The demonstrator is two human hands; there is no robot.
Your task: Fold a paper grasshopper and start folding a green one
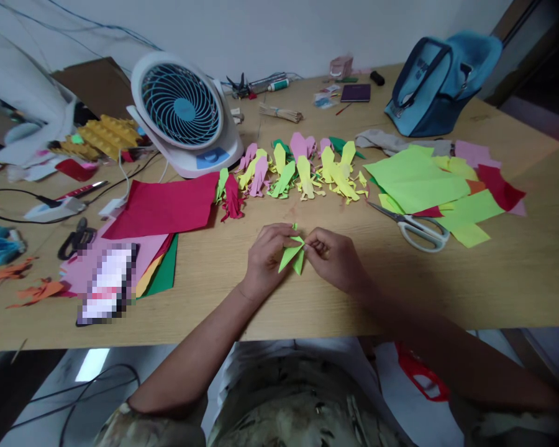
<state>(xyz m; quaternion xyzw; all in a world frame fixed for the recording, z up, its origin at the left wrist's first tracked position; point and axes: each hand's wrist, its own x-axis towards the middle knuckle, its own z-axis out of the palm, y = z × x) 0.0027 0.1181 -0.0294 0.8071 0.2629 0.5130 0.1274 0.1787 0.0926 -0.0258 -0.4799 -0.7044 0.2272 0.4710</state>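
A small folded piece of light green paper [290,254] is between my two hands, over the front middle of the table. My left hand [269,254] is closed on its left and upper part. At its right edge, my right hand [333,257] pinches the paper with thumb and fingertips. Two pointed flaps hang down toward me. Behind my hands stands a row of folded paper figures [304,177] in yellow, pink and green, with a red one [233,197] at the left end.
Scissors [423,233] and green paper sheets [419,180] lie to the right, near a blue bag [440,87]. Leftward are a fan [181,108], red paper [165,205], a blurred phone [106,285] and black scissors [77,239]. The table [205,323] ends just before my body.
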